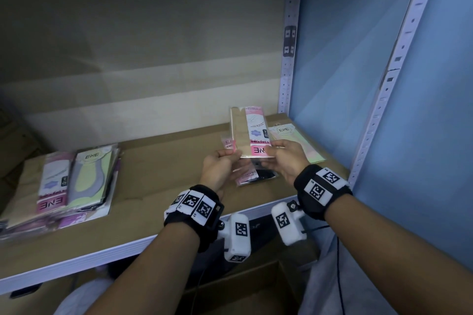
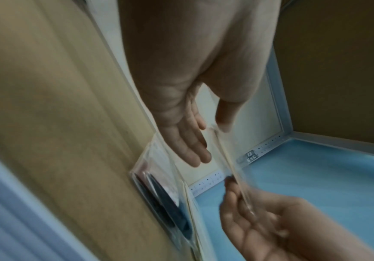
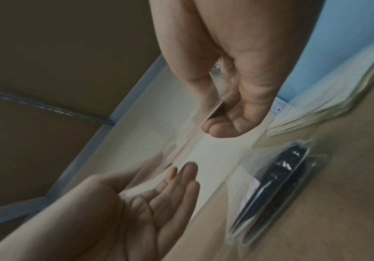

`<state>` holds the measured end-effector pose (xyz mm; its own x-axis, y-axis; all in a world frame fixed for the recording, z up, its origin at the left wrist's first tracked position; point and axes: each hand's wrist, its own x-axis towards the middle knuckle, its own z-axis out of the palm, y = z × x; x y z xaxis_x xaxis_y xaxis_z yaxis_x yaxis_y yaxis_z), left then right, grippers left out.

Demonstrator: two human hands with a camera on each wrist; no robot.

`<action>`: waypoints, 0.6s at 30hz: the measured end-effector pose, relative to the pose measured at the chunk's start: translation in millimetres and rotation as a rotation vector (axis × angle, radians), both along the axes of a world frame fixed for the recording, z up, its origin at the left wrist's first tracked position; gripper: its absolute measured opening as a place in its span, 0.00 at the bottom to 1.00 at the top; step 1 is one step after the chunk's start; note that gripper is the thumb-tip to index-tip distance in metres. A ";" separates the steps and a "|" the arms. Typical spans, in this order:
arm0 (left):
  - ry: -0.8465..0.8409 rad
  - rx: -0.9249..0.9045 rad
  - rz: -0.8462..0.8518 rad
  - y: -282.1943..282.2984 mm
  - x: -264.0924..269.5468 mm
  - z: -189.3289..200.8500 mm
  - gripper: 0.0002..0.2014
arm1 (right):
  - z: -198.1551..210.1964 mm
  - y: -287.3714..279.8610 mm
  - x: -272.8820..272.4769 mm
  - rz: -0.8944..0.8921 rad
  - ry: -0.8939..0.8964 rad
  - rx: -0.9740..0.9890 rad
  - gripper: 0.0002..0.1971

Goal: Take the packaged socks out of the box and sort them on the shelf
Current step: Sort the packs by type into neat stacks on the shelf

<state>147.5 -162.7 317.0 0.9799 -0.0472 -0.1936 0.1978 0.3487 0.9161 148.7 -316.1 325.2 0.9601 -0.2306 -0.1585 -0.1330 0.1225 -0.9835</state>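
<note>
A flat pack of beige socks with a pink ENE card (image 1: 249, 133) is held level above the right end of the shelf. My left hand (image 1: 231, 155) pinches its left near corner, thumb on top. My right hand (image 1: 277, 148) pinches the right near corner. In the left wrist view the pack shows edge-on as a thin clear strip (image 2: 230, 164) between thumb and straight fingers (image 2: 190, 146). In the right wrist view the pack edge (image 3: 206, 114) runs between thumb and curled fingers (image 3: 233, 123). A pack of black socks (image 1: 258, 176) lies on the shelf board (image 1: 158, 161) under the held one.
A pale green ENE pack (image 1: 294, 140) lies at the right, by the blue wall. A pile of several packs (image 1: 71, 186) sits on the shelf's left end. White slotted uprights (image 1: 288, 59) frame the right side. An open cardboard box (image 1: 256, 286) stands below the shelf edge.
</note>
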 end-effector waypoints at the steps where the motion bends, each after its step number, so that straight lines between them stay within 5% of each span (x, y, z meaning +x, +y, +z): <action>1: 0.000 0.013 -0.030 3.9 -0.9 0.6 0.12 | 1.6 -2.5 -0.7 0.002 0.003 -0.001 0.06; 4: 0.010 0.005 -0.064 20.5 1.6 -0.3 0.18 | 6.5 -12.3 -3.2 0.005 0.001 -0.089 0.11; 9: 0.071 -0.065 0.035 52.6 8.1 0.5 0.18 | 17.0 -31.8 -7.9 0.008 0.001 -0.248 0.05; 12: 0.095 -0.070 0.016 65.5 5.6 1.7 0.15 | 17.5 -40.2 -8.5 0.023 0.025 -0.303 0.10; 18: 0.113 0.102 -0.077 73.2 -3.5 -3.0 0.11 | 17.0 -40.3 -15.2 0.186 0.023 -0.424 0.09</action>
